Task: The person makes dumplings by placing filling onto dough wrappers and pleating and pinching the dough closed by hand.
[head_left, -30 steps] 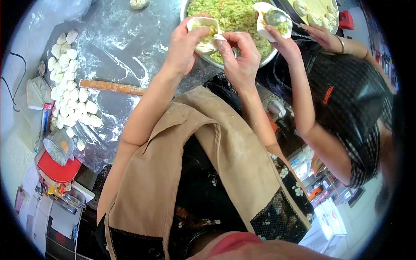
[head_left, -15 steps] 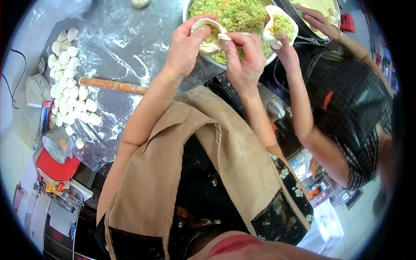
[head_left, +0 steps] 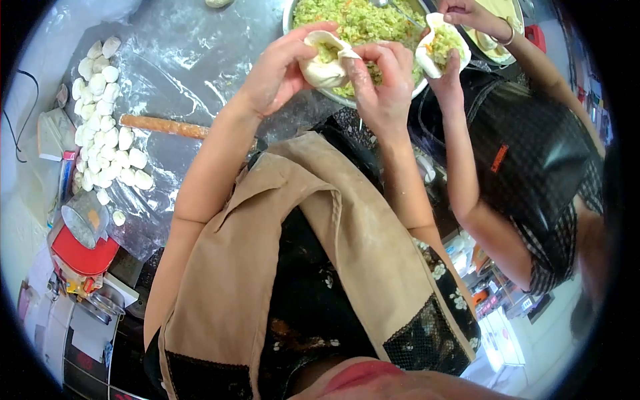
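A partly closed stuffed bun [head_left: 327, 70], white dough around green filling, is held up between my two hands at the near edge of the filling bowl. My left hand [head_left: 277, 73] is curled round its left side, with the thumb by the opening. On the other side, my right hand [head_left: 385, 80] pinches the gathered dough rim between thumb and fingers. Filling still shows through the gap at the top. Beneath and behind lies the metal bowl [head_left: 287, 20] of chopped green filling [head_left: 373, 27] with orange bits.
To the right, a co-worker's hand [head_left: 448, 87] holds a dough wrapper [head_left: 427, 60] with filling on it. Many small dough pieces [head_left: 100, 133] lie on the floured table [head_left: 180, 53] at left, beside a rolling pin [head_left: 163, 127]. A metal cup [head_left: 85, 219] stands near the table's corner.
The bun's dough is gathered further and looks rounder, with a smaller opening. My left hand's fingers have loosened slightly. The co-worker's other hand has moved to the wrapper, and a spoon now rests in the filling.
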The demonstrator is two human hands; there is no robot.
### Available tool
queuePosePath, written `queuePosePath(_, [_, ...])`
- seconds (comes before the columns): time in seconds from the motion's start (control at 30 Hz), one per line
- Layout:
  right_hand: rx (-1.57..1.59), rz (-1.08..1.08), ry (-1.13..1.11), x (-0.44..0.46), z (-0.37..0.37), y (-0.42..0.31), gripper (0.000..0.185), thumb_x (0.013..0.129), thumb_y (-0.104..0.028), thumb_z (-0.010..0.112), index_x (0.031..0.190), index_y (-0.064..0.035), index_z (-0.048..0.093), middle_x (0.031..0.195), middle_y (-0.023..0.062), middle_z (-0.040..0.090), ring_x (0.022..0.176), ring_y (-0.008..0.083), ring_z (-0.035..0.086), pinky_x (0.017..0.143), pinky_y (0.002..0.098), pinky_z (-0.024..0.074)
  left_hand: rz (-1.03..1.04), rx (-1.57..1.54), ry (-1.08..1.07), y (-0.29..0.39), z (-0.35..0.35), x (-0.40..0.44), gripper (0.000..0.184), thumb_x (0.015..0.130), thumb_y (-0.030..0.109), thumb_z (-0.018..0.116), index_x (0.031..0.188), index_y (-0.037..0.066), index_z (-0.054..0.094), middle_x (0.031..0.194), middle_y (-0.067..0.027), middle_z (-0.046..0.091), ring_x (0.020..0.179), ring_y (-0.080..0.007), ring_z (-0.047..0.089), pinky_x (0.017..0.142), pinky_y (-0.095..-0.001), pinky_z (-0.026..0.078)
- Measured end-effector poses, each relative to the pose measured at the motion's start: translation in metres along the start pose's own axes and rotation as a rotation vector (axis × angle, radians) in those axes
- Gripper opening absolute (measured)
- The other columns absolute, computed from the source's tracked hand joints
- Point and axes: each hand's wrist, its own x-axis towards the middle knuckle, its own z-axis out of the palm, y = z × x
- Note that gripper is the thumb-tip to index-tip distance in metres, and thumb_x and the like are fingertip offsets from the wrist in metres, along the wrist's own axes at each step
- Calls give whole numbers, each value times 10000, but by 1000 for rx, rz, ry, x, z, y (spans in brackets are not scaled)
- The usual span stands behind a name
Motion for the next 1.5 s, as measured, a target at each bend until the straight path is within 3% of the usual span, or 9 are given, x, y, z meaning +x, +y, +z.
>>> queuePosePath(0.23, [-17, -107, -101, 0, -1, -1, 201, 695, -122, 706, 877, -92, 628, 878, 79, 553, 816, 274, 500, 738, 384, 383, 35, 338, 19, 4, -1, 3, 383, 864, 79, 429, 1226, -21, 502, 1155, -94, 565, 1024, -137, 565, 881, -269, 474])
queuePosePath(0.57, [-53, -124, 66, 8, 4, -8, 165, 710, -76, 670, 867, -92, 623, 849, 55, 565, 806, 258, 518, 716, 372, 374, -57, 584, -58, 22, -2, 6, 386, 832, 109, 440, 1184, 5, 558, 1032, -56, 607, 890, -105, 594, 790, -227, 488])
queuePosePath(0.73, [-40, -184, -103, 4, -5, -14, 172, 708, -78, 674, 865, -83, 604, 868, 62, 569, 801, 280, 524, 743, 376, 387, -164, 840, -142, 37, -5, 4, 378, 851, 191, 448, 1156, 21, 592, 961, -20, 615, 840, -89, 597, 774, -229, 491])
queuePosePath(0.9, [19, -228, -143, 12, -4, -13, 166, 716, -49, 669, 862, -50, 590, 829, 87, 568, 798, 270, 544, 719, 362, 423, -168, 667, -282, 43, -11, 3, 509, 933, 382, 370, 1249, 10, 515, 1157, -92, 592, 1047, -150, 579, 888, -308, 476])
queuePosePath(0.97, [326, 77, -92, 4, -2, -17, 142, 741, -14, 644, 865, -19, 574, 829, 110, 567, 788, 266, 565, 696, 339, 458, -30, 42, -176, 18, -25, -4, 612, 939, 461, 297, 1299, -11, 447, 1238, -142, 547, 1116, -212, 551, 941, -361, 450])
queuePosePath(1.1, [396, 134, -172, -6, 8, -26, 141, 751, -4, 634, 877, -3, 570, 829, 119, 570, 779, 269, 572, 693, 322, 478, 140, -335, 65, -27, -2, -7, 572, 944, 465, 299, 1142, -5, 558, 1066, -130, 625, 989, -216, 602, 890, -349, 471])
queuePosePath(1.27, [217, 18, -136, 4, 2, -32, 175, 722, -9, 650, 882, -20, 582, 838, 104, 558, 777, 275, 541, 716, 348, 444, 66, -123, 70, -12, -6, -11, 458, 938, 412, 334, 1040, 48, 592, 991, -94, 638, 878, -198, 630, 688, -346, 540])
queuePosePath(1.4, [23, -331, -88, -1, -1, -31, 252, 662, -41, 693, 895, -96, 616, 841, 67, 552, 792, 251, 517, 696, 340, 425, -60, -82, -4, -6, -11, -12, 419, 937, 393, 351, 1033, 59, 586, 937, -83, 638, 798, -203, 631, 621, -377, 536])
queuePosePath(1.5, [-33, -238, -15, 3, -3, -34, 266, 635, -37, 687, 882, -108, 616, 839, 37, 560, 766, 242, 518, 691, 334, 425, -82, -62, -45, -1, -8, -14, 401, 934, 390, 372, 1018, 66, 592, 908, -72, 644, 765, -189, 641, 562, -354, 540])
